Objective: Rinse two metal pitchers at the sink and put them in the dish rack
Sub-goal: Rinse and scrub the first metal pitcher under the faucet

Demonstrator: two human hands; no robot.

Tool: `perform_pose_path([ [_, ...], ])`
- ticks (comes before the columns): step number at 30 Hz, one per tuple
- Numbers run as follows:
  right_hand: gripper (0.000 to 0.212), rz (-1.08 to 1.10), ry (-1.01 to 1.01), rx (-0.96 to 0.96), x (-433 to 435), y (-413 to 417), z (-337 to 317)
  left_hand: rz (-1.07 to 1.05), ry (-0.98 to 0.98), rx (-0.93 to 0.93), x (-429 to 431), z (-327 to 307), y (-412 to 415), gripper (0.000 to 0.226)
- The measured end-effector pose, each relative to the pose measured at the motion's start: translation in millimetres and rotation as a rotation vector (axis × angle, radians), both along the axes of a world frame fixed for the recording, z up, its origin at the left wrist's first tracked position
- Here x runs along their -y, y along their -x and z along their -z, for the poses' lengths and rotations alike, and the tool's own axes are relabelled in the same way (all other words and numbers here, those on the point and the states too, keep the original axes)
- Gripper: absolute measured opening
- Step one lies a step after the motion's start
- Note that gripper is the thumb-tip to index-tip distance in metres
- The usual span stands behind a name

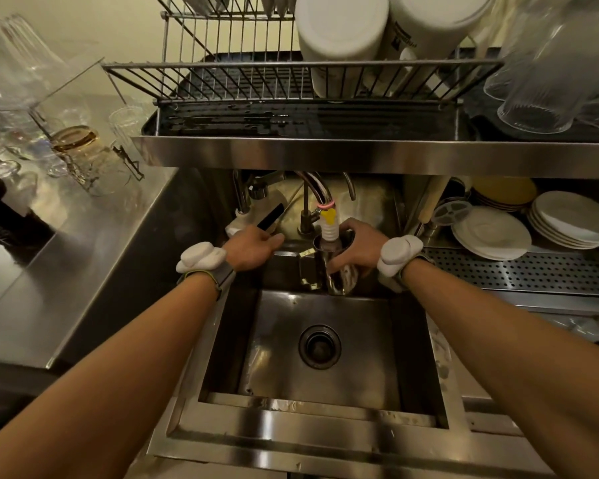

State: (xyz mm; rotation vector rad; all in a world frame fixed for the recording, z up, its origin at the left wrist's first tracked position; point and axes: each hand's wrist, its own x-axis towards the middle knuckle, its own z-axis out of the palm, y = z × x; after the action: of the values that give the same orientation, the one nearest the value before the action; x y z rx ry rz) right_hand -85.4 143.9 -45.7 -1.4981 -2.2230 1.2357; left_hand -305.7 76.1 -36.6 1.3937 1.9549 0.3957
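Note:
A shiny metal pitcher (329, 271) is held upright over the back of the sink (329, 361), its handle facing left. My right hand (355, 247) is shut around its body. The white ribbed faucet nozzle (330, 233) reaches into the pitcher's mouth. My left hand (253, 248) rests by the black faucet lever (272, 217) at the sink's back left; whether it grips the lever I cannot tell. The wire dish rack (256, 81) sits on the steel shelf above the sink. I see only one pitcher.
White containers (343, 39) and clear glasses (547, 74) fill the rack's right side. Stacked plates (491, 233) lie under the shelf at right, behind a perforated drain board (519, 271). Glassware (73, 146) crowds the steel counter at left.

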Motion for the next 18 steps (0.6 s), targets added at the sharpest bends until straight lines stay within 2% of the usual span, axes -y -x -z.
perform_pose_path([
  [4,0.078,0.016,0.034,-0.041,1,3,2,0.032,0.008,-0.04,1,2,4,0.051],
  [7,0.076,-0.024,0.029,0.041,-2,-2,-2,0.058,0.021,-0.065,3,3,7,0.048],
  [10,0.075,-0.001,0.008,0.017,-1,3,-4,0.066,0.017,-0.081,2,1,9,0.046],
  [14,0.08,-0.072,0.086,0.053,0,2,-4,0.071,-0.001,-0.096,-4,0,13,0.049],
  [18,0.078,0.004,0.015,0.018,-1,5,-2,0.098,0.009,-0.099,-5,2,11,0.047],
])
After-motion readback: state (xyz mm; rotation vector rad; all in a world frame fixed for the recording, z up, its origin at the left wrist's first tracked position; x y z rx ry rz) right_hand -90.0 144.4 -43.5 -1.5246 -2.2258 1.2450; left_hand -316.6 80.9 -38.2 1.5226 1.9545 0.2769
